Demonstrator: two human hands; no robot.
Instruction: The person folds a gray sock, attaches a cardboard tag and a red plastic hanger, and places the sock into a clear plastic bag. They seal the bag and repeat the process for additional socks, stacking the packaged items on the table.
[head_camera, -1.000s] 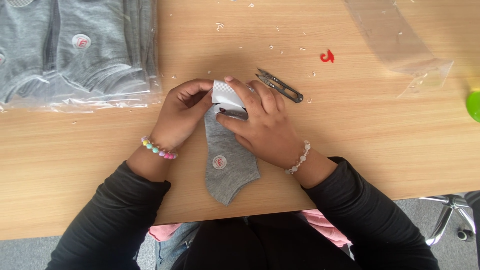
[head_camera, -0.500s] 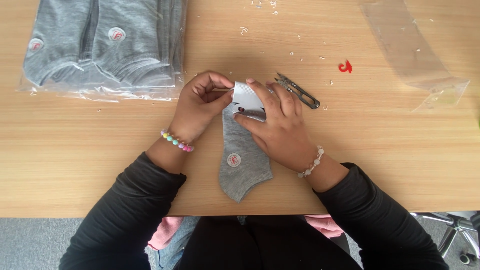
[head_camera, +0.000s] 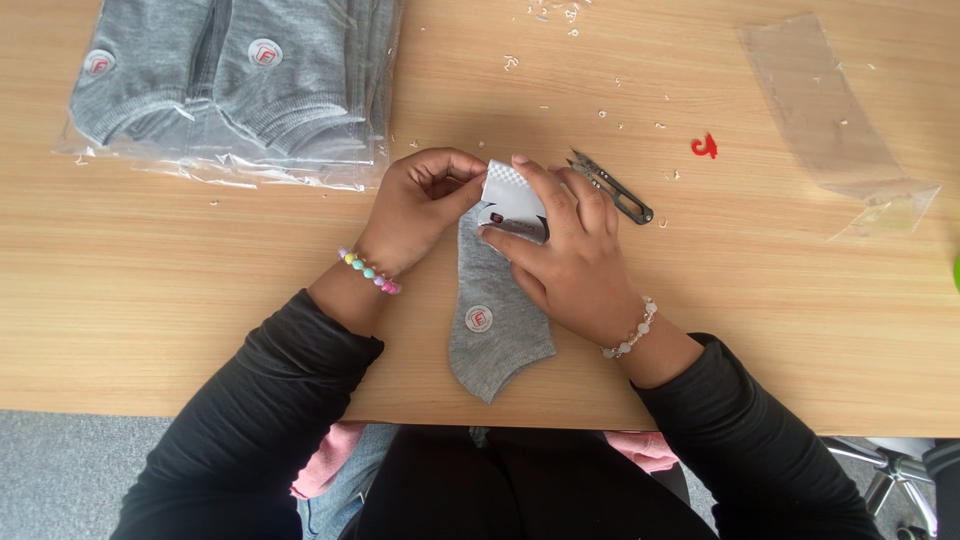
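Observation:
A grey ankle sock (head_camera: 495, 325) with a small round badge lies flat on the wooden table (head_camera: 200, 270), toe end toward me. A paper label (head_camera: 512, 200) with a checkered edge wraps its cuff end. My left hand (head_camera: 415, 205) pinches the label's left edge with fingertips. My right hand (head_camera: 560, 250) presses on the label and the sock from the right, thumb and fingers gripping the label.
A small black thread snip (head_camera: 612, 187) lies just right of my hands. A stack of grey socks in clear plastic bags (head_camera: 235, 85) sits at the far left. An empty clear bag (head_camera: 835, 125) and a small red hook (head_camera: 704, 146) lie at the right. Tiny plastic scraps (head_camera: 550, 15) dot the table.
The view has shifted, so everything sits slightly lower and to the right in frame. Both hands stay on the label at the sock's cuff, with only small finger movement.

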